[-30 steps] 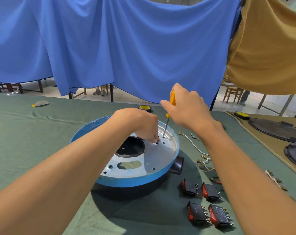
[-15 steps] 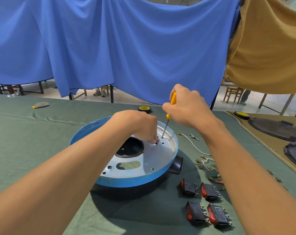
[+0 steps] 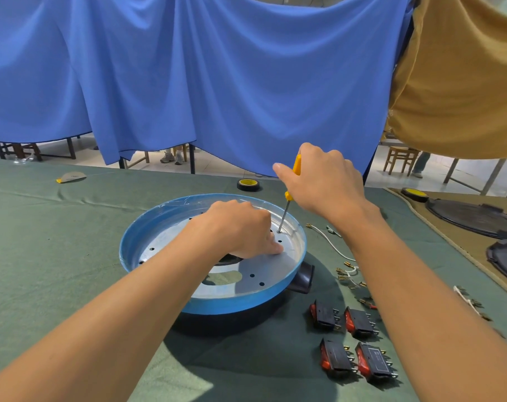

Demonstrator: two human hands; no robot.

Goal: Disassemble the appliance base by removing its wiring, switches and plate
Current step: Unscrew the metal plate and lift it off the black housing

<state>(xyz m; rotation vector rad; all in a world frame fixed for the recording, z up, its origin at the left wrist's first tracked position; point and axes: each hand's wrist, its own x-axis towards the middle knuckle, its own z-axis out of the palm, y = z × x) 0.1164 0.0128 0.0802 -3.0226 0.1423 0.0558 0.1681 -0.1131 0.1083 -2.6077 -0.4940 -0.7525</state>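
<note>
Green-clothed worktop. Blue round appliance base sits centre-left, with a silver perforated plate seated inside it. Left hand is on the plate, fingers bent down, tips pressing the metal; cannot tell if they pinch anything. Screwdriver tip stands in a hole near the plate's far rim, right hand fingers clamped on its yellow handle. Right of the base: loose wires and four rocker switches on the cloth.
</note>
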